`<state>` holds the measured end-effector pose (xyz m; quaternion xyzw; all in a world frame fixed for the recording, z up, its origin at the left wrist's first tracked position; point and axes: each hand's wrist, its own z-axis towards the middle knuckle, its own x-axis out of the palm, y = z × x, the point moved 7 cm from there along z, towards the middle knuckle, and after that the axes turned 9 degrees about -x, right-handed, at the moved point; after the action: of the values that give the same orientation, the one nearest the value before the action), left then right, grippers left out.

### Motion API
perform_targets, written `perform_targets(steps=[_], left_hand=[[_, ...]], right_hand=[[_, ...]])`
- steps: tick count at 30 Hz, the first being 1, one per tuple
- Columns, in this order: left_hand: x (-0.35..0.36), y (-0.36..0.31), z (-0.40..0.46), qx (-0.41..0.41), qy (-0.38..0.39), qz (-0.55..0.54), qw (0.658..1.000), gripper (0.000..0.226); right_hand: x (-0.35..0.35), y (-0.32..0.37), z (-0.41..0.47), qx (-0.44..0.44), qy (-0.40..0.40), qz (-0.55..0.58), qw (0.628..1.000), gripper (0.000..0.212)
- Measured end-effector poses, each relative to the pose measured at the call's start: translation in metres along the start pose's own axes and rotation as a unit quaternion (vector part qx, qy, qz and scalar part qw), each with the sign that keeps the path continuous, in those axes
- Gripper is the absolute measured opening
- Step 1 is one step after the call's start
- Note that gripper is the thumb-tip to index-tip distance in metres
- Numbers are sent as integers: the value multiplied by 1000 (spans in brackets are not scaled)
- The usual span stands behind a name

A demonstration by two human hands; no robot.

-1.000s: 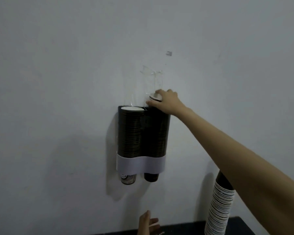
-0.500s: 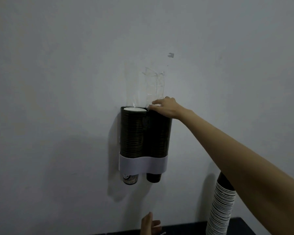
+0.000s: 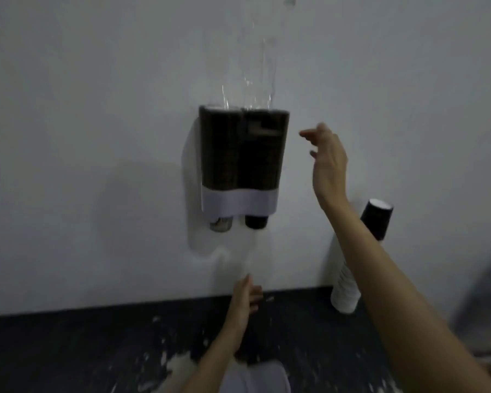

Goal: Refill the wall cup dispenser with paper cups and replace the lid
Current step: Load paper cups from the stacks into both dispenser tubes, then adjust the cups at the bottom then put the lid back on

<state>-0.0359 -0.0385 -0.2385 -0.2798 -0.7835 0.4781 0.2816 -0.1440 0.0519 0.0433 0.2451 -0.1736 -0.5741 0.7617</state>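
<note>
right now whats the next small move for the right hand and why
Probably lower the right hand, open and empty beside the dispenser, to the spare cup stack on the counter. Whether the tubes need more is a guess; no lid is seen on top.

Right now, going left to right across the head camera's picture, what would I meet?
Wall cup dispenser → open right hand → tall stack of paper cups leaning against the wall.

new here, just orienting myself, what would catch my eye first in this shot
The dark twin-tube cup dispenser on the pale wall, centre frame, packed with cups above a white band. The right hand hangs open beside it, touching nothing. A tall stack of paper cups stands on the dark counter, lower right.
</note>
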Motion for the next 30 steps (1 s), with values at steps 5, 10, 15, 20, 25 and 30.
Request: perform_targets(steps=[5,10,15,20,25,30], left_hand=[[-36,47,-9,-4,-24,178,984,47],[-92,117,-26,-44,-194,322,925,51],[-105,163,-42,-91,-236,494,832,75],[-96,186,-39,-110,-205,576,784,91],[-87,123,-17,-29,-241,455,857,86],[-67,-19,26,146,-253,336,896,87]], right_hand=[[-39,-113,-220,299,137,-73,942,18],[-67,-151,-397,466,304,-152,816,44],[-53,-144,-424,424,347,-158,821,63],[-31,-153,-428,390,413,-193,800,66],[-6,-155,-373,387,295,-153,860,60],[43,-160,-251,369,165,-66,912,73]])
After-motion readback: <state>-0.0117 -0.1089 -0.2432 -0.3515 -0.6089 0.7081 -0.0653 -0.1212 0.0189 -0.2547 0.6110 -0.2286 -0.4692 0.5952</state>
